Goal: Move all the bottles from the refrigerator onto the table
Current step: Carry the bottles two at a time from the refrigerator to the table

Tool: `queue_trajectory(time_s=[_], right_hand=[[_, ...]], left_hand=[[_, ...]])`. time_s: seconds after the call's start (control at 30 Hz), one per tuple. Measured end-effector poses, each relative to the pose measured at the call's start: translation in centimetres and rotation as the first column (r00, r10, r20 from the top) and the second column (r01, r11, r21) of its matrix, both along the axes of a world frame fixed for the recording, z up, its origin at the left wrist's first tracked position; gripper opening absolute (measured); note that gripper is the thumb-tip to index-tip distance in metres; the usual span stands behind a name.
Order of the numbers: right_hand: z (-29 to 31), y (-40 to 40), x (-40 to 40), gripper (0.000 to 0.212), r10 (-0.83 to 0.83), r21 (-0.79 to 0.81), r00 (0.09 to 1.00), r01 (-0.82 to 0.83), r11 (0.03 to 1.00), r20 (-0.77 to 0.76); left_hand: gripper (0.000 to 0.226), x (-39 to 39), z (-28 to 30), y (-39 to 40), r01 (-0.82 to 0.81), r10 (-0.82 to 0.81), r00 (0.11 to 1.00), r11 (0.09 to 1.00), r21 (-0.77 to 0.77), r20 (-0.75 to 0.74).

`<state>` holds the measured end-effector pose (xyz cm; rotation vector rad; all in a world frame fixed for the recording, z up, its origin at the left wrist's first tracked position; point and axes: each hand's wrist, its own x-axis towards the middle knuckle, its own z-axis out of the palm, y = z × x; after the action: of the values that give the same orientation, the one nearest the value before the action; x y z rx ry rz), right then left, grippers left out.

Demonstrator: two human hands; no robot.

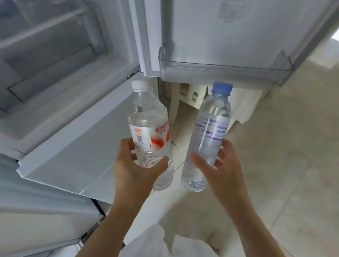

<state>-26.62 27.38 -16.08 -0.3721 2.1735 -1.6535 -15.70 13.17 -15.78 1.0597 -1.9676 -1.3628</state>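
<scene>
Both hands (138, 166) (216, 166) grip bottles (149, 130) (209, 132) beside open refrigerator door (224, 40).

1. The door bin (224, 68) is a clear plastic tray along the bottom edge of the open fridge door (246, 28).
2. Fridge shelves (50, 25) sit at the upper left.
3. The tiled floor (306, 162) carries a pale plastic stool (190, 97) beneath the door.
</scene>
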Motion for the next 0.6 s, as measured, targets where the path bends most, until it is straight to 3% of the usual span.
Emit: queue_trajectory(time_s=[0.27,0.6], right_hand=[[-2.0,15.1,-1.3,0.063,-0.186,0.112,0.980,0.178,0.978,0.069],[-3.7,34.0,-6.9,0.062,-0.335,0.195,0.934,0.308,0.931,0.122]], left_hand=[[0.063,-4.2,-3.4,12.8,0.206,-0.226,0.968,0.965,0.163,0.110],[0.059,-13.1,-5.7,30.5,0.366,-0.400,0.902,0.908,0.204,0.164]])
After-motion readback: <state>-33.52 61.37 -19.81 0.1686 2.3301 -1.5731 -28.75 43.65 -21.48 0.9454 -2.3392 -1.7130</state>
